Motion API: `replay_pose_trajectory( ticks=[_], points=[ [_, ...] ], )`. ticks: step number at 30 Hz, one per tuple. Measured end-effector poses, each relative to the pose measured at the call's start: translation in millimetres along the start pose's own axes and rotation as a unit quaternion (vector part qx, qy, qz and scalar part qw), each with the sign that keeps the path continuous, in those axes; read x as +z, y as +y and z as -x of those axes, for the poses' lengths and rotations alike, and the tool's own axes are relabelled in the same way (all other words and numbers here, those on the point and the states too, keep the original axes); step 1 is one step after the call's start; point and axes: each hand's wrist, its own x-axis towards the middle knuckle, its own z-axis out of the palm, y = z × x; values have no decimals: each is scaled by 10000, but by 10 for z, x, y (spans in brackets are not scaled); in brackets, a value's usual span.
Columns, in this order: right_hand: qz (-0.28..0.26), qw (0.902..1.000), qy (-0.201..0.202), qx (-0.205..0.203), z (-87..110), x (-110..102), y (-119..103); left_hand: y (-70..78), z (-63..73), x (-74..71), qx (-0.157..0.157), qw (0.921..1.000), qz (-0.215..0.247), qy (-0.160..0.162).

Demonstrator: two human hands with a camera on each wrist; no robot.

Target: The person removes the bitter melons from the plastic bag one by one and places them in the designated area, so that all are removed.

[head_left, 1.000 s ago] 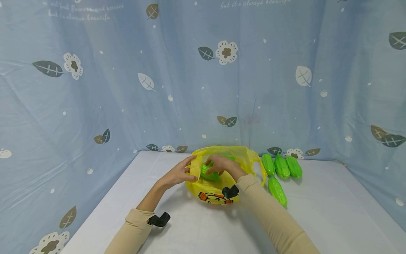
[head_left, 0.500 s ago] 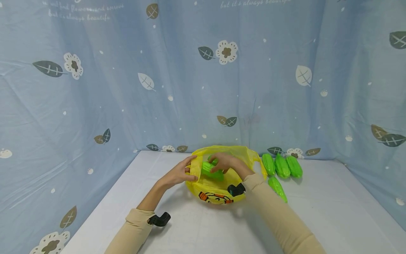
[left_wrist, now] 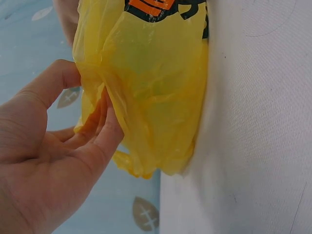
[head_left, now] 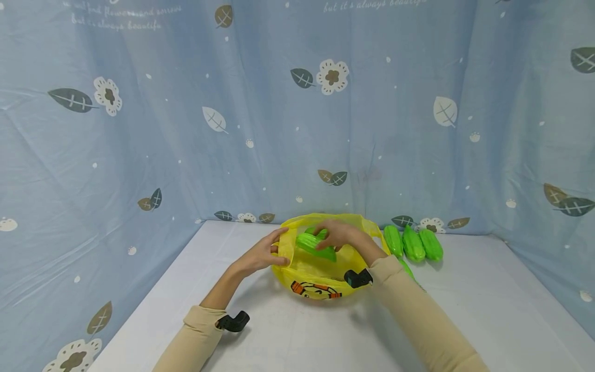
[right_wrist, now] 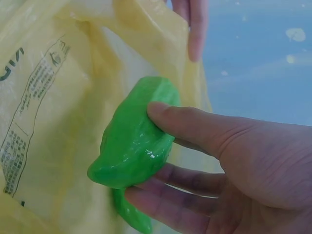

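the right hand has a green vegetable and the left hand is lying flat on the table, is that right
Not quite: the left hand holds the yellow bag, as the left wrist view shows. The right hand does have a green vegetable.

I see a blue curtain point(head_left: 269, 134) hanging behind the far edge of the white table point(head_left: 492, 315) and turning forward at both far corners, printed with leaves point(head_left: 70, 100), flowers point(head_left: 332, 77) and, as far as I can tell, English script point(head_left: 116, 25).

Beige sleeves point(head_left: 192, 336), black curved wrist cameras point(head_left: 234, 321)
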Motion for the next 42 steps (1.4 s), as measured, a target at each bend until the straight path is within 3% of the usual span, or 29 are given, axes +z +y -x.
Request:
replay_pose_trajectory(
  ticks=[6, 24, 33, 42],
  points=[
    [3, 9996, -43, -277, 81, -51, 54, -5, -1, 2, -16, 10000, -22, 9],
    [-199, 9986, 303, -385, 403, -170, 82, 19, -4, -1, -36, 10000, -4, 40],
    [-538, 9956, 482, -599, 625, -267, 240, 26, -9, 1, -63, 10000, 34, 9],
    [-570, 9951, 647, -491, 863, -328, 378, 44, -1, 2, -104, 9999, 28, 45]
  ],
)
